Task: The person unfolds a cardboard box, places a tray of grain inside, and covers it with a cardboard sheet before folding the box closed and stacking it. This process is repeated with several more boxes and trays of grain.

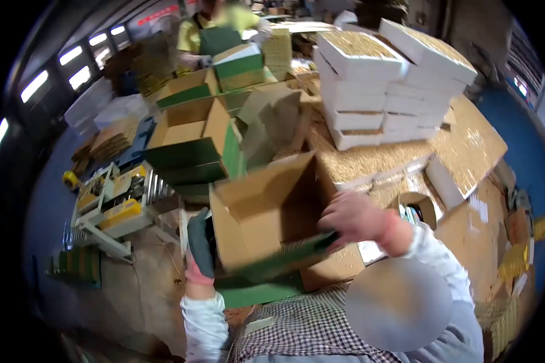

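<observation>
Checked cloth (321, 323) lies nearest; my left hand (201, 247) and right hand (356, 219) grasp the open box (248, 233), mouth up, long axis crosswise, green cartons (184, 154) and white boxes (357, 94) beyond

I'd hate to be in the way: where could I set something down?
Bare tabletop shows right of the small cardboard container, and bare floor between the roller stand and left sleeve. It is crowded around the stacked white boxes and green boxes.

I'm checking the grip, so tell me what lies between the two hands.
An open green box with a brown inside lies between the left hand and the right hand, in the head view.
</observation>
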`<state>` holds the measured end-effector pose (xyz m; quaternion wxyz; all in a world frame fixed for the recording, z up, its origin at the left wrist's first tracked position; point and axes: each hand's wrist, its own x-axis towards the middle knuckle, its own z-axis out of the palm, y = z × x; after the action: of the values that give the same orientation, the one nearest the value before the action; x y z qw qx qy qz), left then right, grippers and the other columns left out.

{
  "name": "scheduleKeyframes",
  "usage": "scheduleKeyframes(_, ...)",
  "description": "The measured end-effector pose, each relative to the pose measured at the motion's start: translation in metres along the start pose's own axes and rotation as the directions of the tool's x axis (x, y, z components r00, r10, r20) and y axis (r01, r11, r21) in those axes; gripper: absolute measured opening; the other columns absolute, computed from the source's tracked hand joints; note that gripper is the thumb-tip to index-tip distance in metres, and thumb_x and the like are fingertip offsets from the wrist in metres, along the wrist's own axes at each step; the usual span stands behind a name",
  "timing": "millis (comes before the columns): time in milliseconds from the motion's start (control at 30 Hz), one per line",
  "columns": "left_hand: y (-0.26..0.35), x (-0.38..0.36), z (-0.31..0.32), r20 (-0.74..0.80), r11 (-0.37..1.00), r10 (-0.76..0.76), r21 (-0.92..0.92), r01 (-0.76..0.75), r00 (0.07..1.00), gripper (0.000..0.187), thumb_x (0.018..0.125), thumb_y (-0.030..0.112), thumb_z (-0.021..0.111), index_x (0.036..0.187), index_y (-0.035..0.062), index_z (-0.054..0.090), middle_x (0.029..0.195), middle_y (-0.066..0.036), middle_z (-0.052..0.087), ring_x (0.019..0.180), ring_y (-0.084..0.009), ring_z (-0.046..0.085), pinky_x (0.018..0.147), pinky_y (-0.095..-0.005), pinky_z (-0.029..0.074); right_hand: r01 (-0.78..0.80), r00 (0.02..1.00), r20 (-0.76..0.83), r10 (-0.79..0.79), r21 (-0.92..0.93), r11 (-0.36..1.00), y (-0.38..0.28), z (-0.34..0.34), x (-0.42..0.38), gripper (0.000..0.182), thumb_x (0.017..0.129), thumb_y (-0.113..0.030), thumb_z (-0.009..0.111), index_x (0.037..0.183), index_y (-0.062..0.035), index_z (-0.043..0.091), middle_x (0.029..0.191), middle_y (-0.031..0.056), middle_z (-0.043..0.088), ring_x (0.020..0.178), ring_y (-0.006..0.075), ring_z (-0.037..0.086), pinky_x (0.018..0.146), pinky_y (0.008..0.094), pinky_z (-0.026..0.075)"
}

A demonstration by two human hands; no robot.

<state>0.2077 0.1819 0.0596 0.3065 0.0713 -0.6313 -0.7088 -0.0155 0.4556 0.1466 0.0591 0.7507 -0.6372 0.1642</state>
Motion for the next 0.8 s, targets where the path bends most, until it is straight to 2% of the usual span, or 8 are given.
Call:
scheduleKeyframes(33, 0.005, 0.004, 0.013, -0.118, 0.938, -0.018, 0.341, 0.058, 0.993, 0.045, 0.095, 0.023, 0.037, 0.135, 0.0040, 0.031, 0.135, -0.007, 0.036, 0.118, -0.0175, 0.041, 0.102, -0.0303, 0.030, 0.045, 0.984, 0.172, -0.037, -0.043, 0.998, 0.000, 0.028, 0.000, 0.040, 0.058, -0.044, 0.071, 0.077, -0.0107, 0.059, 0.069, 0.0029, 0.058, 0.064, 0.0232, 0.055, 0.061, 0.0344, 0.043)
scheduleKeyframes(100, 0.043, 0.007, 0.059, -0.081, 0.980, -0.198, -0.031, 0.196, 0.977, 0.045, 0.091, 0.017, 0.047, 0.132, 0.0045, 0.036, 0.127, -0.007, 0.044, 0.113, -0.0139, 0.044, 0.095, -0.0270, 0.036, -0.110, 0.946, 0.297, 0.132, -0.090, 0.990, -0.018, 0.018, 0.000, 0.036, 0.061, -0.040, 0.068, 0.085, -0.0140, 0.060, 0.082, 0.0017, 0.060, 0.079, 0.0213, 0.057, 0.071, 0.0349, 0.043)
scheduleKeyframes(200, 0.015, 0.016, 0.040, -0.245, 0.815, -0.483, 0.224, 0.534, 0.840, 0.046, 0.090, 0.018, 0.049, 0.132, 0.0053, 0.035, 0.124, -0.008, 0.044, 0.108, -0.0145, 0.047, 0.089, -0.0284, 0.040, -0.150, 0.986, -0.078, 0.145, -0.054, 0.987, -0.022, 0.040, -0.028, 0.045, 0.059, -0.036, 0.070, 0.097, -0.0164, 0.057, 0.093, 0.0024, 0.055, 0.096, 0.0216, 0.052, 0.090, 0.0403, 0.037)
scheduleKeyframes(300, 0.002, 0.000, 0.004, 0.096, 0.890, -0.135, 0.450, 0.078, 0.986, 0.047, 0.091, 0.019, 0.047, 0.131, 0.0015, 0.032, 0.122, -0.012, 0.046, 0.102, -0.0193, 0.053, 0.086, -0.0309, 0.045, -0.374, 0.811, -0.511, 0.284, -0.081, 0.924, -0.056, 0.056, -0.043, 0.054, 0.061, -0.030, 0.071, 0.110, -0.0175, 0.053, 0.121, 0.0093, 0.046, 0.117, 0.0297, 0.039, 0.100, 0.0538, 0.026)
scheduleKeyframes(367, 0.031, -0.001, 0.022, 0.642, 0.169, 0.123, 0.738, -0.653, 0.757, 0.049, 0.089, 0.022, 0.046, 0.130, -0.0021, 0.033, 0.129, -0.017, 0.041, 0.109, -0.0250, 0.050, 0.092, -0.0347, 0.042, -0.458, 0.630, -0.597, 0.497, 0.230, 0.858, -0.088, 0.091, -0.075, 0.053, 0.065, -0.030, 0.069, 0.114, -0.0159, 0.052, 0.126, 0.0164, 0.041, 0.119, 0.0362, 0.037, 0.099, 0.0569, 0.022)
scheduleKeyframes(533, 0.034, 0.017, -0.011, 0.472, 0.173, -0.061, 0.873, -0.456, 0.880, 0.050, 0.090, 0.039, 0.037, 0.125, 0.0045, 0.045, 0.112, -0.015, 0.053, 0.099, -0.0297, 0.052, 0.088, -0.0383, 0.040, -0.803, 0.002, -0.374, 0.927, 0.552, 0.225, -0.183, 0.159, -0.207, 0.048, 0.069, -0.029, 0.066, 0.110, -0.0087, 0.054, 0.121, 0.0184, 0.046, 0.115, 0.0362, 0.041, 0.097, 0.0475, 0.030)
scheduleKeyframes(633, 0.035, 0.027, 0.017, 0.515, 0.091, -0.066, 0.856, -0.509, 0.855, 0.050, 0.090, 0.039, 0.038, 0.125, 0.0044, 0.045, 0.114, -0.015, 0.052, 0.101, -0.0298, 0.051, 0.088, -0.0385, 0.040, -0.317, -0.688, 0.071, 0.722, 0.866, -0.387, -0.255, 0.240, -0.273, 0.040, 0.082, -0.023, 0.057, 0.114, 0.0004, 0.052, 0.109, 0.0128, 0.057, 0.102, 0.0212, 0.054, 0.089, 0.0292, 0.040)
scheduleKeyframes(800, 0.033, 0.041, 0.029, 0.562, 0.033, -0.067, 0.827, -0.561, 0.824, 0.050, 0.089, 0.038, 0.039, 0.125, 0.0043, 0.044, 0.117, -0.016, 0.050, 0.104, -0.0300, 0.050, 0.090, -0.0388, 0.040, 0.235, -0.830, 0.442, 0.340, 0.830, -0.506, -0.441, 0.436, -0.334, 0.032, 0.086, -0.027, 0.055, 0.107, -0.0030, 0.057, 0.097, 0.0058, 0.061, 0.084, 0.0153, 0.056, 0.073, 0.0284, 0.045)
